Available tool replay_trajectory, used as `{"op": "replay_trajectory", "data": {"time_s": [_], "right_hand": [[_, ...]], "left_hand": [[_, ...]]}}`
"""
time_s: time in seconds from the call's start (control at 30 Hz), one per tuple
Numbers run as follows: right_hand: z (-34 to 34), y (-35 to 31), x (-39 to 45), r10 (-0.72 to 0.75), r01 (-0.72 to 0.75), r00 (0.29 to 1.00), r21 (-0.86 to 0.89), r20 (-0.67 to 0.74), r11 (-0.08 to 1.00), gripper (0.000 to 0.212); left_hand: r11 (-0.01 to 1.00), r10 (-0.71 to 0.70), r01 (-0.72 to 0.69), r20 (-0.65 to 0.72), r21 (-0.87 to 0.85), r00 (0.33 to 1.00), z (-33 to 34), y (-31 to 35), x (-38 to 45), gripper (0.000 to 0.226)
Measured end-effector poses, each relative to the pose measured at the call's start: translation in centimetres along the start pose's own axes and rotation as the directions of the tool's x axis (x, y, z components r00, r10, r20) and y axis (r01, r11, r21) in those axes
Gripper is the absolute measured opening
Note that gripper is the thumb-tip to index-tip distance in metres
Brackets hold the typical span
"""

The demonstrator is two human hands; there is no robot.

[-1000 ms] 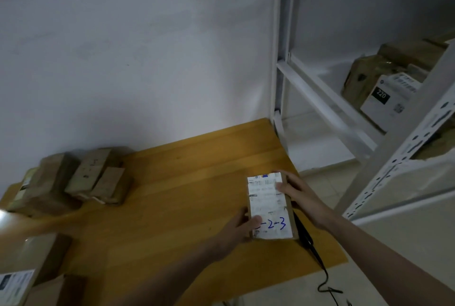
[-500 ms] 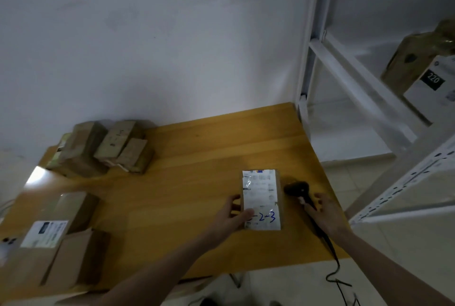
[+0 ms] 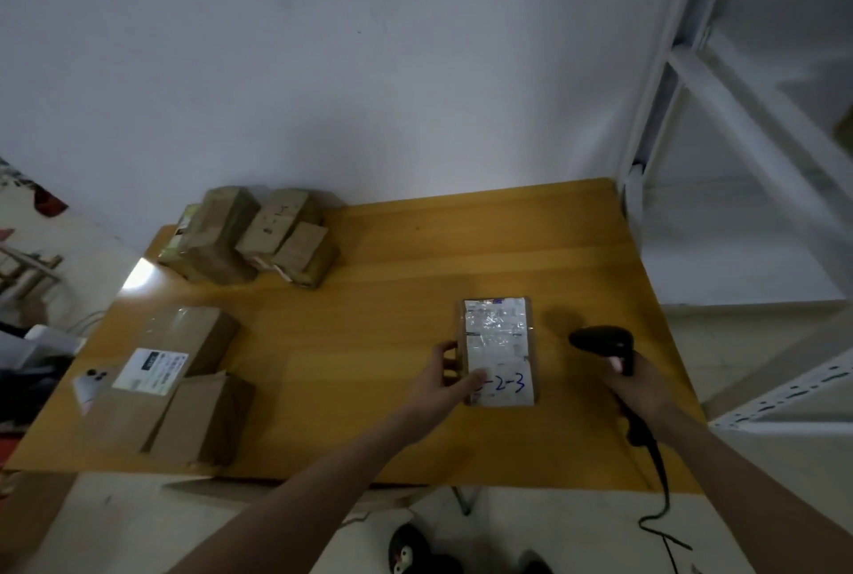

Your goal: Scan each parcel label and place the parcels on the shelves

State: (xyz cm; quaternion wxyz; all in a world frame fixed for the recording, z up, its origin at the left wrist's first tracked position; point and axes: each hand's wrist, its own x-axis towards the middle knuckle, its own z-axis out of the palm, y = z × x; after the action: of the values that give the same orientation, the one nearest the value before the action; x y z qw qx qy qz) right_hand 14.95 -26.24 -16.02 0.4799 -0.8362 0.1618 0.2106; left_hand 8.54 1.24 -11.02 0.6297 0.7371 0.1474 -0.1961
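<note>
Down on the yellow wooden table (image 3: 415,250), a small flat brown cardboard parcel (image 3: 498,352) lies label-up near the front right part, its white shipping label (image 3: 496,333) carrying blue handwritten digits "-2-3". The left hand (image 3: 445,382) grasps the parcel's near left edge, thumb over the label and fingers curled against its side. Just right of the parcel and apart from it, the right hand (image 3: 639,384) is wrapped around the handle of a black corded barcode scanner (image 3: 602,340), whose head points toward the parcel. More brown boxes (image 3: 249,239) sit at the table's far left, and a white metal shelving frame (image 3: 683,79) stands at right.
</note>
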Motion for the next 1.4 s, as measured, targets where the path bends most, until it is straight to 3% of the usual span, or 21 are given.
{"op": "replay_trajectory", "data": {"time_s": [0.07,0.17,0.23,0.37,0.63,0.97,1.1,1.23,1.4], "right_hand": [[0.0,-2.3,-2.7,-0.073,0.078,0.994,0.06,-0.082,0.995,0.004],[0.0,-6.0,-8.2,-0.181,0.216,0.965,0.186,-0.19,0.958,0.01],[0.2,-8.1,-11.7,-0.234,0.271,0.959,0.269,-0.161,0.924,0.014],[1.9,-9.6,-14.9,-0.257,0.258,0.965,0.293,-0.044,0.921,0.011],[1.9,-10.0,-14.7,-0.29,0.313,0.949,0.257,-0.124,0.914,0.013],[0.5,-8.7,-13.8,-0.287,0.294,0.956,0.268,-0.068,0.917,0.009],[-0.4,-7.8,-13.0,-0.317,0.351,0.935,0.279,-0.16,0.894,0.009],[-1.1,-5.0,-8.5,-0.178,0.25,0.947,0.268,-0.266,0.931,0.011],[0.6,1.6,-0.2,0.007,0.008,0.992,0.122,-0.124,0.992,0.022]], "left_hand": [[0.999,0.03,-0.031,-0.022,-0.015,0.999,0.1,0.1,0.2,0.07],[0.997,0.073,-0.075,-0.069,-0.022,0.995,0.6,0.1,0.7,0.084],[0.995,0.096,-0.097,-0.084,-0.008,0.992,1.1,0.4,1.0,0.091],[0.993,0.122,-0.122,-0.055,0.002,0.991,2.0,1.4,1.4,0.085],[0.989,0.146,-0.146,-0.02,0.014,0.989,3.2,2.0,1.6,0.083],[0.993,0.116,-0.117,-0.016,-0.027,0.993,4.1,2.2,1.6,0.084],[0.991,0.122,-0.124,-0.048,-0.039,0.991,4.4,2.3,1.5,0.084],[0.989,0.122,-0.129,-0.095,-0.071,0.988,4.2,2.5,1.1,0.081],[0.991,0.095,-0.105,-0.118,-0.085,0.988,3.7,2.4,0.8,0.078]]}}
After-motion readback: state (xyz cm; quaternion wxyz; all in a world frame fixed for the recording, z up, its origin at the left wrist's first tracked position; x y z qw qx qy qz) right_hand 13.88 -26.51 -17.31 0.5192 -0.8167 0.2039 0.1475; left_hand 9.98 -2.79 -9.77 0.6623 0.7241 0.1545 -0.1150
